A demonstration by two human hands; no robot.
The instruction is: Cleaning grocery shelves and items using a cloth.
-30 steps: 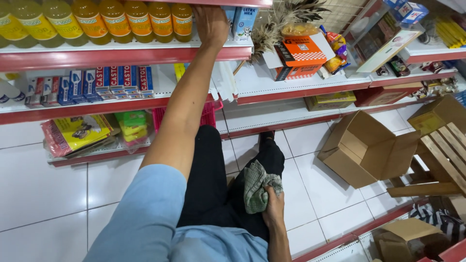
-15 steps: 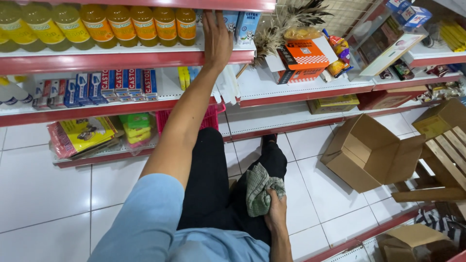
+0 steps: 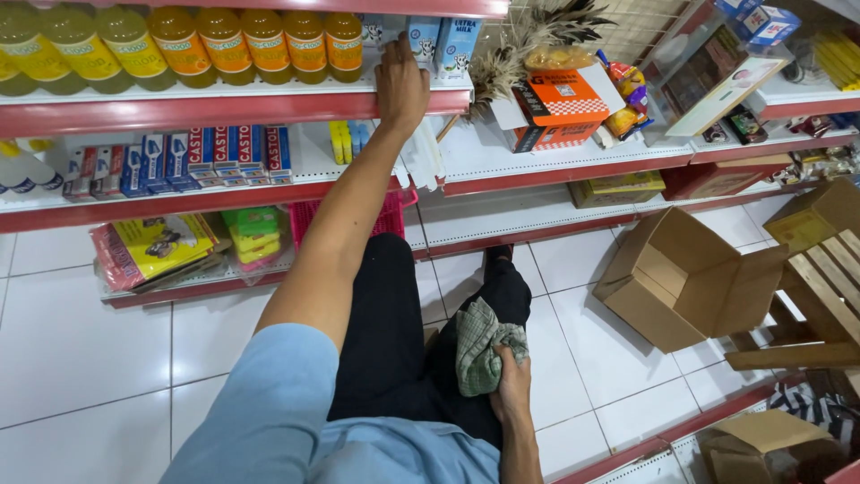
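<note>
Reaching my left hand onto top shelf, palm flat, fingers open beside milk cartons; right hand clutching green cloth near knee.

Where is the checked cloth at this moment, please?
In the head view the checked cloth hangs low and right of centre, gripped in the right hand beside the black trouser leg, above the white floor tiles.

White tiled floor, red-edged white shelves, open cardboard box beside wooden stool, bright even light
</note>
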